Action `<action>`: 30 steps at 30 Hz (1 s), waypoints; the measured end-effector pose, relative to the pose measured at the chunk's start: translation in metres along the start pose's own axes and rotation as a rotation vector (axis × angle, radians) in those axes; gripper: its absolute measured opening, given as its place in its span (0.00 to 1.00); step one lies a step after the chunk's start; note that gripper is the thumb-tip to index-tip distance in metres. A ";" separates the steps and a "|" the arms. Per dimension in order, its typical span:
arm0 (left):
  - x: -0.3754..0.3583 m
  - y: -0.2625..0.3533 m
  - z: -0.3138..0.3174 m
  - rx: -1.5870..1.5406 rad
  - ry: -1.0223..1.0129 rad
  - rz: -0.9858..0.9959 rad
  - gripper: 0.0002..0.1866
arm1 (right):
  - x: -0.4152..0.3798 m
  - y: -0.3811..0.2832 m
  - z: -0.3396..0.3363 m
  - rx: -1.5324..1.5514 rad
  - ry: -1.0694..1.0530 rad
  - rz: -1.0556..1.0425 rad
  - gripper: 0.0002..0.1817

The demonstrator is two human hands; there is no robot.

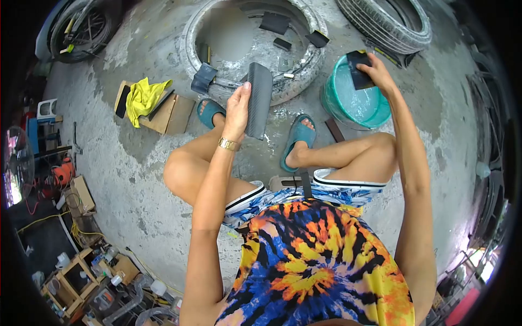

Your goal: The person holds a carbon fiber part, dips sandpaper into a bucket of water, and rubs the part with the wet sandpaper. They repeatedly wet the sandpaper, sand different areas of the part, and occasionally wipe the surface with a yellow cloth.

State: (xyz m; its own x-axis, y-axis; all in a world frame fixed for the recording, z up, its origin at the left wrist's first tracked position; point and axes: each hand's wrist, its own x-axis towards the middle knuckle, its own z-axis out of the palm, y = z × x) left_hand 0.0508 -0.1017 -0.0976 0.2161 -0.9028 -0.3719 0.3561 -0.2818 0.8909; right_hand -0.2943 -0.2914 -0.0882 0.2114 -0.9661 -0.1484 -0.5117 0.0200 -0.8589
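My left hand (pixel 237 113) grips the edge of a curved dark panel with a carbon-fibre weave (pixel 259 103), held upright between my knees. Out to the right, my right hand (pixel 379 74) pinches a black sheet that looks like wet sandpaper (pixel 357 70). That sheet is over the mouth of a green bucket (pixel 330 102) with cloudy water inside. In front of my feet lies a tyre (pixel 190 41), wet and smeared with grey. Dark pieces of sheet rest on and inside it, among them a folded piece (pixel 203 79) on its near left rim.
A yellow cloth (pixel 145 99) lies on a cardboard box (pixel 178 114) at the left. More tyres (pixel 394 27) lie at the back right. A dark strip (pixel 334 131) is on the floor by the bucket. Wooden crates (pixel 76 280) and tools crowd the lower left.
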 end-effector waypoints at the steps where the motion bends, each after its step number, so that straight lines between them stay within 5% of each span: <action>1: -0.002 0.001 0.000 0.022 0.013 0.045 0.21 | -0.006 -0.015 0.011 0.046 -0.074 0.059 0.23; 6: -0.001 -0.010 -0.012 0.090 0.048 0.194 0.22 | -0.037 -0.003 0.101 0.438 -0.211 0.203 0.21; 9: 0.001 -0.017 -0.018 0.116 0.065 0.205 0.22 | -0.069 -0.008 0.148 0.658 -0.182 0.503 0.18; 10: 0.004 -0.022 -0.021 0.117 0.062 0.205 0.23 | -0.065 0.038 0.174 0.699 -0.186 0.434 0.18; 13: 0.010 -0.031 -0.026 0.149 0.068 0.132 0.24 | -0.088 0.042 0.198 0.797 -0.201 0.507 0.15; 20: 0.021 -0.064 -0.027 0.280 0.034 0.126 0.30 | -0.128 0.039 0.219 0.870 -0.404 0.380 0.16; 26: 0.016 -0.076 -0.026 0.359 0.026 -0.045 0.27 | -0.139 0.022 0.219 1.249 -0.493 0.687 0.25; 30: 0.022 -0.092 -0.033 0.346 0.023 -0.078 0.26 | -0.140 0.012 0.211 1.417 -0.515 0.715 0.29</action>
State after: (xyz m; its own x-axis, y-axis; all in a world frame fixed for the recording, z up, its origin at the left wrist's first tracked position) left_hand 0.0527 -0.0847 -0.1967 0.2221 -0.8678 -0.4445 0.0445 -0.4464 0.8937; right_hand -0.1544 -0.1016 -0.1809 0.6639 -0.4855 -0.5688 0.4285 0.8703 -0.2428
